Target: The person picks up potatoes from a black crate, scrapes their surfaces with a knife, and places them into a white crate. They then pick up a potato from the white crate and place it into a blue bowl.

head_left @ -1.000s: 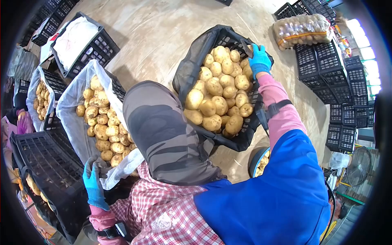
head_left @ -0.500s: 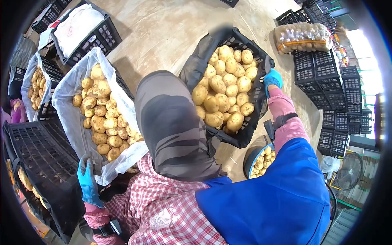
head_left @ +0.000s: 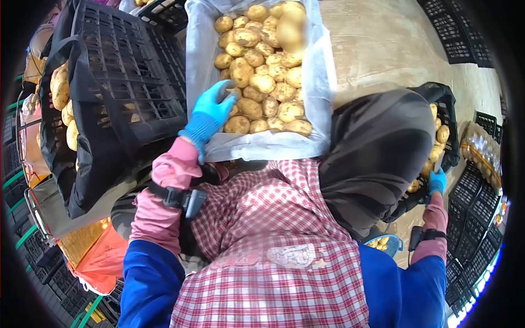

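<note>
My left hand (head_left: 209, 115) grips the near edge of the white-lined crate (head_left: 320, 82), nearly full of potatoes (head_left: 262, 82); my right hand (head_left: 436, 181), at three o'clock, holds the black crate (head_left: 449, 117), also loaded.

White-lined crate (head_left: 317, 82) heaped with yellow potatoes (head_left: 262, 82); black-lined potato crate (head_left: 449, 117) at right, mostly hidden.

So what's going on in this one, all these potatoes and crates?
A person in blue gloves is working between crates of potatoes. The left hand rests at the near corner of a white-lined crate full of potatoes. The right hand touches the edge of a black-lined crate, mostly hidden behind the person's hood. A black crate stands tilted at the left, with more potatoes beneath it.
</note>
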`<state>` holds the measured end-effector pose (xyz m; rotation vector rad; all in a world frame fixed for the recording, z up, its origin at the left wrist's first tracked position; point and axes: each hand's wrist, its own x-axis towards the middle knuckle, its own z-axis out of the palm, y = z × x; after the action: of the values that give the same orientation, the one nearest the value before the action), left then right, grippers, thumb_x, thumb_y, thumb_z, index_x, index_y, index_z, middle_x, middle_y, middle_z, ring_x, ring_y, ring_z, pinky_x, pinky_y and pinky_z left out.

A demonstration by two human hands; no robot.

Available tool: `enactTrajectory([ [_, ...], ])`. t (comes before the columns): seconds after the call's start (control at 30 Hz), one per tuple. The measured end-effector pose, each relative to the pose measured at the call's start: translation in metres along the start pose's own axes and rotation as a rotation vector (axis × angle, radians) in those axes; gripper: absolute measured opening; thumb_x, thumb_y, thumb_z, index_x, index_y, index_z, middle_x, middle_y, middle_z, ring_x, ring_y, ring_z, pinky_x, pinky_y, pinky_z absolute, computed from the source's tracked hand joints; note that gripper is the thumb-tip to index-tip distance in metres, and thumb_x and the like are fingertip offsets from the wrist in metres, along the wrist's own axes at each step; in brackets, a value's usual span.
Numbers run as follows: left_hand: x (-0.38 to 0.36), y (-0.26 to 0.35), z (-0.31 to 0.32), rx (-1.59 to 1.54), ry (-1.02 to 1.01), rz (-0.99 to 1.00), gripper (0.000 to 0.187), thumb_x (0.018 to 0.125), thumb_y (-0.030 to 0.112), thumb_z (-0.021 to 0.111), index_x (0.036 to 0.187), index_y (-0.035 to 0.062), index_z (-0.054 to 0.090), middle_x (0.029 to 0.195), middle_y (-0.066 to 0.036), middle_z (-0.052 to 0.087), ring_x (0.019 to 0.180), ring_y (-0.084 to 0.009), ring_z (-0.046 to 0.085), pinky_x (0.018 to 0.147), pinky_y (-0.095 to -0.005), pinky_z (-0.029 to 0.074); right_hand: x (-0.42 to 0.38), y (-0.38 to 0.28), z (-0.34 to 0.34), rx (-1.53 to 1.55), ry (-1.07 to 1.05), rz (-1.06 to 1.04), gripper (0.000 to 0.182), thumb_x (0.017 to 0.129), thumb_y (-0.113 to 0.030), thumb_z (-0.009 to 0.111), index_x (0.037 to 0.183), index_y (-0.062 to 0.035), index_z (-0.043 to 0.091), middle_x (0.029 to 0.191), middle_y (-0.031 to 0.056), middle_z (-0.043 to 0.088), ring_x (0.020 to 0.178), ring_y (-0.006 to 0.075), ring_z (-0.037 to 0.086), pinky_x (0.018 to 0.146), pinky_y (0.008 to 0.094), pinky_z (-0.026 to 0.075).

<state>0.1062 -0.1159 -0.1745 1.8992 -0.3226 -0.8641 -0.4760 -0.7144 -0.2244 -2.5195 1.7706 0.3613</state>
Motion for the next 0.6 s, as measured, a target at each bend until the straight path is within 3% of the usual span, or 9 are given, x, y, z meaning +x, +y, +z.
enactTrajectory([
  [0.1,0.044,-0.036,0.022,0.535,0.129,0.316,0.045,0.087,0.014,0.071,0.130,0.0053,0.059,0.118,-0.013,0.066,0.100,-0.0278,0.066,0.086,-0.0357,0.054,0.016,0.024,-0.014,0.030,0.041,0.139,0.036,0.088,-0.032,0.068,0.114,-0.0078,0.067,0.084,0.0175,0.072,0.071,0.0287,0.072,0.064,0.0408,0.055],
  [0.17,0.077,-0.027,0.043,0.956,0.067,0.392,0.058,0.078,0.016,0.077,0.132,0.0095,0.056,0.127,-0.014,0.062,0.114,-0.0346,0.061,0.094,-0.0429,0.051,0.005,-0.003,-0.057,0.603,0.017,0.363,0.035,0.091,-0.031,0.070,0.116,-0.0082,0.064,0.065,0.0088,0.061,0.054,0.0179,0.061,0.048,0.0321,0.048],
  [0.23,0.107,-0.050,0.062,1.143,0.019,0.553,0.067,0.075,0.017,0.078,0.135,0.0107,0.051,0.131,-0.013,0.060,0.120,-0.0325,0.058,0.099,-0.0444,0.048,-0.040,-0.103,-0.121,1.021,0.170,0.274,0.037,0.091,-0.028,0.073,0.118,-0.0054,0.062,0.066,0.0003,0.054,0.051,0.0114,0.052,0.046,0.0257,0.042],
  [0.27,0.126,-0.072,0.076,1.185,-0.020,0.446,0.076,0.072,0.020,0.082,0.139,0.0113,0.047,0.133,-0.014,0.059,0.119,-0.0332,0.059,0.098,-0.0450,0.048,-0.067,-0.153,-0.157,1.069,0.171,0.195,0.035,0.092,-0.027,0.072,0.119,-0.0052,0.064,0.069,-0.0001,0.055,0.053,0.0099,0.051,0.049,0.0231,0.041],
  [0.3,0.126,-0.069,0.078,1.096,-0.027,0.385,0.077,0.071,0.023,0.083,0.139,0.0110,0.048,0.133,-0.015,0.059,0.119,-0.0340,0.059,0.098,-0.0449,0.048,-0.093,-0.201,-0.192,1.106,0.166,0.029,0.038,0.096,-0.026,0.066,0.126,-0.0034,0.064,0.070,-0.0027,0.053,0.055,0.0083,0.048,0.052,0.0213,0.040],
  [0.37,0.120,-0.052,0.075,0.930,-0.030,0.266,0.078,0.071,0.028,0.085,0.138,0.0105,0.049,0.133,-0.017,0.059,0.117,-0.0356,0.060,0.098,-0.0448,0.048,-0.135,-0.278,-0.242,0.997,0.235,-0.392,0.042,0.104,-0.021,0.050,0.139,0.0010,0.055,0.113,0.0085,0.066,0.071,0.0041,0.047,0.059,0.0180,0.040],
  [0.4,0.122,-0.065,0.077,0.674,0.051,0.191,0.078,0.072,0.039,0.087,0.134,0.0083,0.050,0.127,-0.016,0.061,0.114,-0.0330,0.062,0.092,-0.0405,0.052,-0.154,-0.305,-0.261,1.131,0.156,-0.406,0.041,0.105,-0.017,0.046,0.139,0.0049,0.052,0.132,0.0134,0.060,0.078,0.0028,0.048,0.062,0.0162,0.040],
  [0.5,0.071,-0.022,0.054,-0.739,-0.109,-0.044,0.054,0.093,0.042,0.068,0.132,0.0082,0.052,0.117,-0.009,0.062,0.111,-0.0245,0.064,0.083,-0.0348,0.057,-0.215,-0.390,-0.279,1.352,0.009,-0.599,0.044,0.100,-0.015,0.049,0.137,0.0085,0.050,0.116,0.0199,0.065,0.059,0.0070,0.053,0.057,0.0160,0.044],
  [0.6,-0.023,0.030,0.029,-1.189,0.030,0.039,0.049,0.098,0.039,0.061,0.134,0.0081,0.051,0.119,-0.008,0.061,0.110,-0.0273,0.064,0.087,-0.0378,0.057,-0.259,-0.461,-0.270,1.306,-0.316,-0.662,0.042,0.095,-0.015,0.057,0.131,0.0075,0.055,0.114,0.0166,0.066,0.071,0.0100,0.058,0.067,0.0215,0.049],
])
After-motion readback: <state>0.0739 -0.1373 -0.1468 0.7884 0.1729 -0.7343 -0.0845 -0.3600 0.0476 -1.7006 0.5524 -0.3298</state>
